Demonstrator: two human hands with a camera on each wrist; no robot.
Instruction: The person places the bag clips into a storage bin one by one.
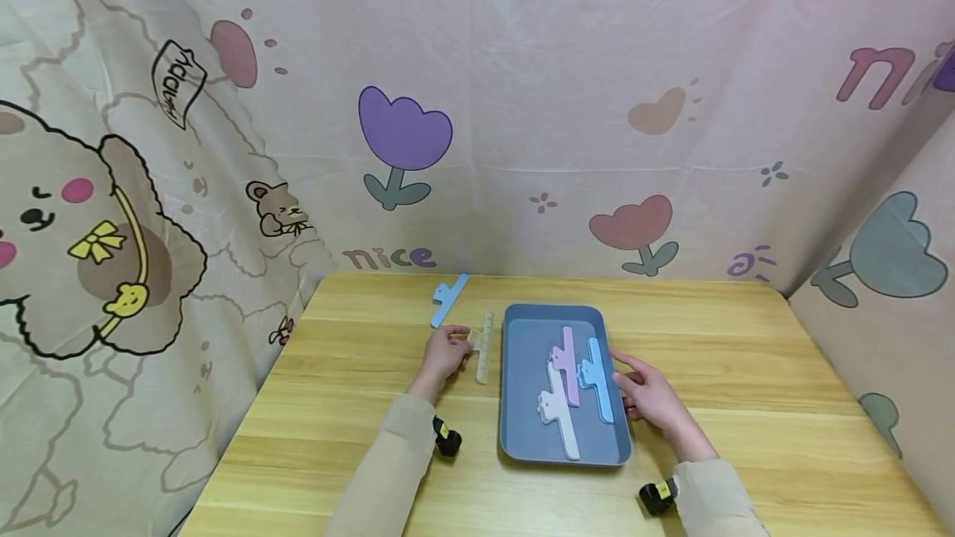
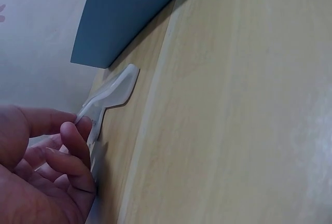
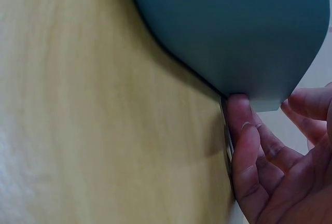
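Note:
My left hand [image 1: 445, 352] pinches the tab of a clear, slightly yellowish bag clip [image 1: 484, 350] between thumb and fingers, left of the tray. In the left wrist view the clip [image 2: 116, 89] lies low over the wood, close to the tray's outer wall. A blue-grey tray [image 1: 530, 447] holds a purple bag clip [image 1: 569, 363], a white bag clip [image 1: 563, 421] and a blue bag clip [image 1: 599, 384]. My right hand [image 1: 652, 394] holds the tray's right side. Its curled fingers [image 3: 244, 146] meet the outer wall, with another finger at the rim.
Another blue bag clip [image 1: 448, 301] lies on the wooden table [image 1: 358, 421] near the back edge, beyond my left hand. Printed cloth [image 1: 492, 147] hangs right behind the table and along both sides.

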